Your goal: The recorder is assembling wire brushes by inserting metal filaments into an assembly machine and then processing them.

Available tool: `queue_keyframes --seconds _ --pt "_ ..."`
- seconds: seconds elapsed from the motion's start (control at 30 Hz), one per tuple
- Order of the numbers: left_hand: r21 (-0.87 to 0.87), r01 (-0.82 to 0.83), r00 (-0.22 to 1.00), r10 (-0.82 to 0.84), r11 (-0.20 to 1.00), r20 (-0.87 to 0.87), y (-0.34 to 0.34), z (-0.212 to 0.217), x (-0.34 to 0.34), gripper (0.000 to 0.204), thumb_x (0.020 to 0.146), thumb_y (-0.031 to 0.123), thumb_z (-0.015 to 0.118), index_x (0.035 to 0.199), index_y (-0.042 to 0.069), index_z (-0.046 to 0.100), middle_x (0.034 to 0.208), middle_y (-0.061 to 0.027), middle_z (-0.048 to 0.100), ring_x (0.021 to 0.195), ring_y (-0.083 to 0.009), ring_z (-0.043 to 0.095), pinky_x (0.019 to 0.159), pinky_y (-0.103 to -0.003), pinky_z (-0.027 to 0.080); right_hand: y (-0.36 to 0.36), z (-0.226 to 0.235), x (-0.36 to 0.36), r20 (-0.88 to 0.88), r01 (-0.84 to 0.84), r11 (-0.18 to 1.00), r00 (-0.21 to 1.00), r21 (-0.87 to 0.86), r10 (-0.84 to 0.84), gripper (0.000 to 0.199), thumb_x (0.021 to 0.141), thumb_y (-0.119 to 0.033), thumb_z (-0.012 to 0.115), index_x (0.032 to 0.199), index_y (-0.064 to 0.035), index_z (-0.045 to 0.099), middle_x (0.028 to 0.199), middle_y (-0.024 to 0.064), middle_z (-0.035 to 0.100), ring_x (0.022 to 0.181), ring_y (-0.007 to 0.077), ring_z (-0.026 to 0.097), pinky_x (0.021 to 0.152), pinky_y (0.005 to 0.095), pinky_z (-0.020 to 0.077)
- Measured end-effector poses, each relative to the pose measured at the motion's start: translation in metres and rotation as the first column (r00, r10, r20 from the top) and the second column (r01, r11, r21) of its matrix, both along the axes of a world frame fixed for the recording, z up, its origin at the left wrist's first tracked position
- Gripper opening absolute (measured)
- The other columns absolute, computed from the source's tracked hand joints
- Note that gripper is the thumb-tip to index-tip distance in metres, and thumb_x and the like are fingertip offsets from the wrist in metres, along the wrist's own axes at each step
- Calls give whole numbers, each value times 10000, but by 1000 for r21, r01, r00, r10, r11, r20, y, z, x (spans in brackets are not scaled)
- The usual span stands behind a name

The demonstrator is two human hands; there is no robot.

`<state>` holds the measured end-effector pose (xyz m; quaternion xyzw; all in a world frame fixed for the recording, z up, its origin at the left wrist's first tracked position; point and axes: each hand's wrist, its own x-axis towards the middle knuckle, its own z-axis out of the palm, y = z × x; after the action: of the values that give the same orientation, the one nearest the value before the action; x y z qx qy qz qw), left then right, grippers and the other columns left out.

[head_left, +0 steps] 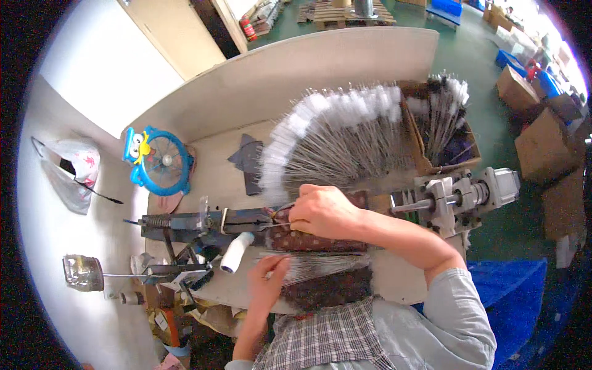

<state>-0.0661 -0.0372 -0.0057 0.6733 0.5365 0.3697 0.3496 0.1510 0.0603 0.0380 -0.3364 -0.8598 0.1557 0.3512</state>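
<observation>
Beyond my hands, a pale curved panel (296, 68) closes off the far side of the cream workbench (209, 166), with green floor (468, 61) past it. My right hand (324, 213) is over the dark red patterned pad (320, 242), its fingers bent and pinching a thin wire (277, 226) that runs left toward the long metal fixture (246, 221). Nearer to me, my left hand (269, 277) has its fingers curled at the left end of a bundle of loose wires (324, 266); I cannot tell whether it grips any of them. A white roll (237, 253) lies tilted just beyond and to the left of that hand.

Past my right hand, white-tipped brushes (333, 139) spread in a wide fan, bristles outward. A cardboard box (456, 165) of darker brushes stands farther right, and nearer than it, well to the right of both hands, sits a shaft-and-block mechanism (441, 203). Off to the left, beyond the fixture, is a blue cartoon-topped fan (163, 161). A checked apron (320, 336) covers my front, below the hands.
</observation>
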Motion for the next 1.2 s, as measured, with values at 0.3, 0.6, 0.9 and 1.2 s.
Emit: queue_keyframes --seconds 0.3,0.6,0.9,1.2 --pt "-531 16 513 449 847 732 24 10 -20 363 942 346 402 918 23 566 722 -61 590 746 -160 582 616 -303 470 10 -11 -50 205 103 994 974 -19 -97 88 646 -183 619 629 -102 587 657 43 594 779 246 559 630 370 486" --pt "-292 -196 980 175 936 -97 45 -29 -3 451 717 445 681 649 1 649 567 -58 579 526 -129 511 545 -303 422 5 2 -42 248 131 990 962 -44 -116 51 680 -174 601 665 -131 624 684 0 598 757 212 539 625 343 470" --pt "-443 -71 857 282 894 431 34 -29 35 134 790 60 599 829 37 472 672 -77 581 646 -200 601 590 -347 496 -54 -42 -3 80 67 982 995 -175 -54 110 745 -103 548 855 -97 546 763 106 556 700 289 584 604 395 499" --pt "-544 -123 618 493 830 612 27 -29 -45 284 809 270 655 944 45 547 828 -27 592 799 -151 580 690 -289 484 -40 -60 -19 278 83 971 960 -226 -17 175 767 -174 612 912 -80 580 806 69 522 744 245 583 638 343 503"
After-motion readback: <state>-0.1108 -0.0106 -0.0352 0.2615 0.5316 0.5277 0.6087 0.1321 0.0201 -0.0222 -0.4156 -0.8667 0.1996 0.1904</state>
